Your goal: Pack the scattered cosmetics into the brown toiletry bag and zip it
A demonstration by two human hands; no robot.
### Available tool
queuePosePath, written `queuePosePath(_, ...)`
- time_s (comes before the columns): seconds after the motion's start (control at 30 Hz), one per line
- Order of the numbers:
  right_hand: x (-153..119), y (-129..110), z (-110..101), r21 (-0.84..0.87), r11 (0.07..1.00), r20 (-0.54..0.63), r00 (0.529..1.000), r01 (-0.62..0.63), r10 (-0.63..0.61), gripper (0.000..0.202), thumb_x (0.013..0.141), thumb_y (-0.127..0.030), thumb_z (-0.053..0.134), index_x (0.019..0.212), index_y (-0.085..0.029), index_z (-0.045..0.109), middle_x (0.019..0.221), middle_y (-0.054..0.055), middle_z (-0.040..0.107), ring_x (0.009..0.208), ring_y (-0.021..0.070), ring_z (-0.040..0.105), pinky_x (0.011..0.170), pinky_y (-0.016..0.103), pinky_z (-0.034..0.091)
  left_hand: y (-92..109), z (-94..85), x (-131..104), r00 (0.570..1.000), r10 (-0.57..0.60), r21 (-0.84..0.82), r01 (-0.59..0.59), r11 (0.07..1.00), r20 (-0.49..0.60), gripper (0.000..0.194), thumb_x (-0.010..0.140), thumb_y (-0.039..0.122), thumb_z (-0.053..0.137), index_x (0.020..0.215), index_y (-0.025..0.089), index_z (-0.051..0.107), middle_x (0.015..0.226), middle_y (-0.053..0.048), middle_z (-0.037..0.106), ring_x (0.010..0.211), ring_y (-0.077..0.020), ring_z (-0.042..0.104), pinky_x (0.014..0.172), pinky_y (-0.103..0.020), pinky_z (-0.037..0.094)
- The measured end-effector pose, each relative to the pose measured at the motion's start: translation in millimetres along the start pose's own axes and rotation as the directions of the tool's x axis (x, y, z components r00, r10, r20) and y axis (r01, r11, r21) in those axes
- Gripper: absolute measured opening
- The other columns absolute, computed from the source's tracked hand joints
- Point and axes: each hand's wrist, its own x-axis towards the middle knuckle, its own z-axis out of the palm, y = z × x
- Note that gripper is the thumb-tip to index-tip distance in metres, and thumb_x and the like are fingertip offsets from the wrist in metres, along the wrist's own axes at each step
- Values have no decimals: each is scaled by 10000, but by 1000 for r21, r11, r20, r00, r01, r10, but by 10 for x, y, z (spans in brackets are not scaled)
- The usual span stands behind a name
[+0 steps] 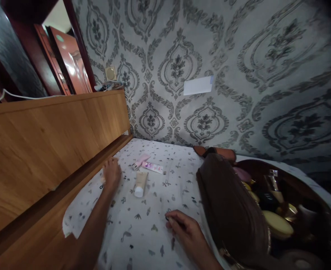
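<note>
The right hand lies nearest, low on the patterned sheet, fingers curled around a small dark object at the fingertips; what that object is cannot be made out. Just to its right stands a brown bag, its mouth open, touching the hand's wrist side or very close to it. Inside the bag lie several items: a yellow oval case, gold-capped bottles and other dark containers too dim to tell apart.

The left arm reaches further up the sheet along the wooden ledge. The left hand rests at the sheet's edge beside that ledge, knuckles up and fingers bent down; whether it grips anything cannot be told.

Near the left hand, to its right, lies a cream tube with a white cap, cap end toward the camera. Just beyond it lie a pink tube and a flat pink-and-white tube, the two close together, all three apart from both hands.

Further back, a brown strap or flap of the bag lies against the foot of the wall. The wooden panel rises at left. Behind everything is grey damask wallpaper with a white paper slip stuck on it, and a reddish door shows at the upper left.
</note>
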Motion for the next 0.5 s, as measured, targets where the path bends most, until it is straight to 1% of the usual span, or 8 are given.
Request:
queuePosePath(0.1, 2, 26, 8, 10, 1000, -1, 1000, 5, -5, 511, 734, -675, 669, 860, -182, 708, 724, 65, 690, 707, 221, 637, 573, 291, 496, -134, -148, -7, 995, -98, 103, 101, 990, -27, 312, 867, 169, 497, 1172, 168, 561, 1272, -214, 544, 1240, -400, 454, 1009, -566, 340)
queuePosePath(0.17, 4, 53, 11, 18, 1000, -8, 1000, 3, -3, 513, 745, -674, 656, 880, -182, 706, 735, 67, 690, 712, 227, 642, 559, 290, 498, -197, -177, -32, 986, -161, 139, 165, 976, -36, 322, 860, 183, 507, 1179, 158, 547, 1251, -227, 545, 1218, -414, 478, 976, -571, 366)
queuePosePath(0.27, 5, 67, 7, -3, 1000, -4, 1000, 26, -26, 486, 772, -647, 643, 884, -179, 707, 731, 64, 686, 710, 220, 637, 592, 298, 505, -254, -163, -68, 972, -234, 151, 236, 960, -33, 308, 860, 178, 503, 1163, 148, 541, 1226, -237, 561, 1160, -407, 547, 911, -533, 425)
queuePosePath(0.37, 1, 48, -1, -20, 999, 18, 999, 41, -41, 468, 789, -625, 635, 886, -173, 706, 719, 60, 680, 686, 205, 614, 590, 293, 491, -296, -154, -53, 960, -277, 125, 279, 952, -29, 296, 871, 198, 503, 1160, 144, 539, 1204, -237, 589, 1105, -395, 603, 856, -494, 465)
queuePosePath(0.43, -2, 30, -2, -10, 999, 23, 999, 33, -33, 474, 784, -627, 635, 887, -170, 705, 727, 63, 682, 680, 202, 605, 579, 289, 483, -328, -162, -5, 954, -298, 78, 299, 951, -30, 306, 895, 250, 496, 1184, 157, 531, 1151, -213, 630, 1047, -369, 642, 819, -461, 486)
queuePosePath(0.5, -6, 13, 4, -4, 1000, 19, 1000, 23, -23, 478, 773, -627, 644, 884, -166, 706, 726, 64, 683, 681, 201, 604, 587, 291, 482, -357, -170, 61, 950, -311, 7, 312, 950, -29, 317, 915, 276, 467, 1206, 165, 527, 1052, -176, 674, 955, -328, 679, 764, -416, 503)
